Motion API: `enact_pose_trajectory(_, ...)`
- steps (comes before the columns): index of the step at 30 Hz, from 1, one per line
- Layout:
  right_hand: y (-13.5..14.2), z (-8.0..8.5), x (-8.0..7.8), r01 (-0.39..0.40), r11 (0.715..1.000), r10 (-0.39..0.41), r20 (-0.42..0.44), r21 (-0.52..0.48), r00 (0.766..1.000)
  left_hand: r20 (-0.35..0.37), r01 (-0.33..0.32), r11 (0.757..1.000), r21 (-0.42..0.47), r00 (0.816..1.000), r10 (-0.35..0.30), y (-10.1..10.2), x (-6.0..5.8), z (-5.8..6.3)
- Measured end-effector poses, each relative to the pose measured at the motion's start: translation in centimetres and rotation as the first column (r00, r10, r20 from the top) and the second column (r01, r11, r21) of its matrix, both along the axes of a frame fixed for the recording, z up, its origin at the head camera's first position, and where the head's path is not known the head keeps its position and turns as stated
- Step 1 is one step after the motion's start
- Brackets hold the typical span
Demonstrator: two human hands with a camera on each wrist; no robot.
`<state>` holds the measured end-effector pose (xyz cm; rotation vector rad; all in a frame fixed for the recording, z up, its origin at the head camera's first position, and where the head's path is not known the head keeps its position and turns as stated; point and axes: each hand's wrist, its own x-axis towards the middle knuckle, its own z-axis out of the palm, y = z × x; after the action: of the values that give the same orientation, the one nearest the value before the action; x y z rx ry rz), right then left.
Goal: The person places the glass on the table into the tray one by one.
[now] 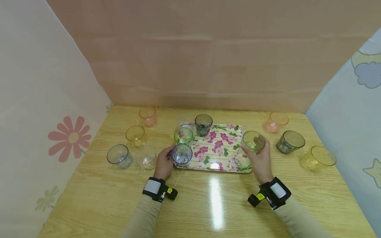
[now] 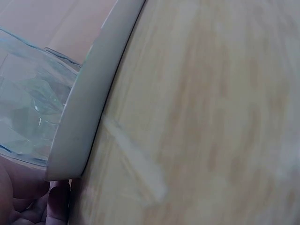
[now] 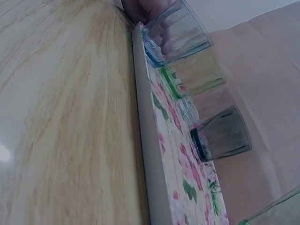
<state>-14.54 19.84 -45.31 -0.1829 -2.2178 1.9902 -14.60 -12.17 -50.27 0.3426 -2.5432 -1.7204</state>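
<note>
My left hand [image 1: 164, 163] grips the side of a blue-rimmed glass [image 1: 182, 155], which stands upright at the near left corner of a flower-patterned tray [image 1: 197, 164]. In the left wrist view, some fingers [image 2: 23, 180] show curled beside the tray's corner. My right hand [image 1: 261, 162] holds a green glass [image 1: 253, 141] between thumb and fingers at the tray's right side; whether its base touches the tray is hard to tell. Behind the blue-rimmed glass, another green glass [image 1: 183, 136], a clear glass [image 1: 186, 120] and a dark grey glass [image 1: 203, 125] stand along the tray's left and far sides.
Left of the tray stand a pink glass [image 1: 148, 117], an amber glass [image 1: 135, 136], a blue-grey glass [image 1: 119, 156] and a clear glass [image 1: 146, 157]. On the right are a pink glass [image 1: 276, 122], a dark glass [image 1: 290, 142] and a yellow glass [image 1: 317, 158]. Cloth walls surround the wooden table [image 1: 196, 211].
</note>
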Motion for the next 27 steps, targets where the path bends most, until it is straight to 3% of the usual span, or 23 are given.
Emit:
enact_pose_trajectory(18,-4.4,-0.9,-0.7,-0.128,0.991,0.128,-0.025,-0.038,0.992,0.0,-0.006,1.0,-0.003,1.0,0.006,0.0,0.0,-0.1)
enact_pose_trajectory(27,-6.4,-1.1,-1.2,-0.125,0.992,0.126,-0.008,0.011,0.992,-0.01,-0.007,1.0,-0.005,1.0,0.007,0.0,-0.1,-0.2)
